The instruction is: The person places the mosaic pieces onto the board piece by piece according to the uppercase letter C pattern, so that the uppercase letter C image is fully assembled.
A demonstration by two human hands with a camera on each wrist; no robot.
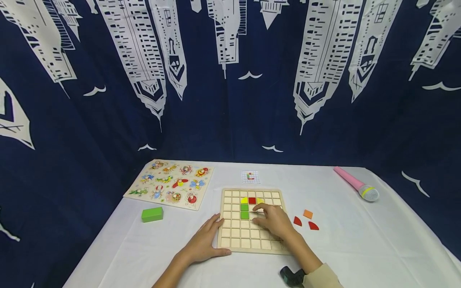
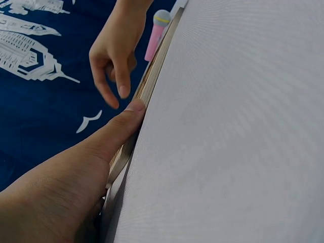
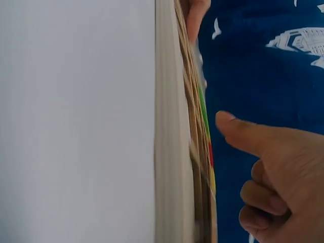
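Right fingers (image 1: pixel 261 206) apparently above board (image 1: pixel 230 233)

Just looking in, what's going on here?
A person's left hand rests against a pale wooden grid board while the right hand hovers over it, holding nothing visible. Two green squares, a red square and two yellow pieces sit on it; an orange square and two red wedges lie to its right.

Backdrop: one navy curtain (image 1: pixel 230 116), hung behind and to both sides of the counter (image 1: pixel 119 248); soft vertical folds. Print: white city buildings (image 1: pixel 133 48) with dark windows, spires pointing downward; small white birds (image 1: pixel 250 75) scattered below and between. Furniture: one counter, dressed in a plain white cloth (image 1: pixel 374 240), faintly creased. Light: soft, even.
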